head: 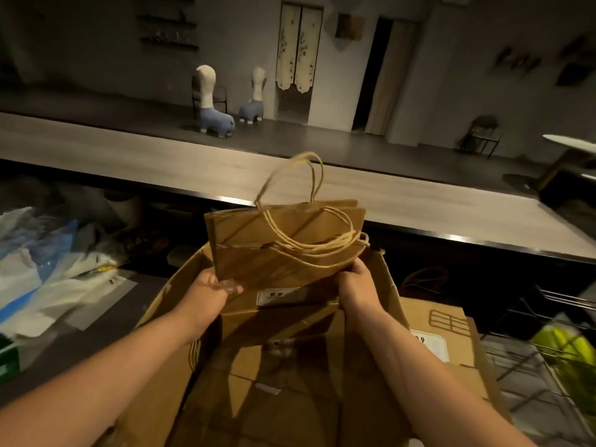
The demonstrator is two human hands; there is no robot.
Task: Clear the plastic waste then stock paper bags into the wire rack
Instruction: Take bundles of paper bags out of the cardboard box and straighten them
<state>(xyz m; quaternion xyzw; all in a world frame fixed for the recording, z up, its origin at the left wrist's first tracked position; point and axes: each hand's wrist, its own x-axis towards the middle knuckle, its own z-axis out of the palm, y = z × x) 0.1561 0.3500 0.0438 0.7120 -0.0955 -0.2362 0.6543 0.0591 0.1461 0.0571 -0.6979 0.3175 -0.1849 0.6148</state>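
Paper bags [283, 240], a flat folded bundle, sit above the open cardboard box [380, 317], left hand [211, 290] and right hand [356, 279] gripping the bottom corners. Light, floppy, they probably slide apart; hold low.

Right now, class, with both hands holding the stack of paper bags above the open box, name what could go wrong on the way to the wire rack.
1. The loose twine handles dangle off the paper bags and could snag on the wire rack.
2. The left hand and right hand grip only the bottom edge, so flat bags might fan out and slip.
3. Plastic waste lies on the counter at left, apparently not yet cleared.
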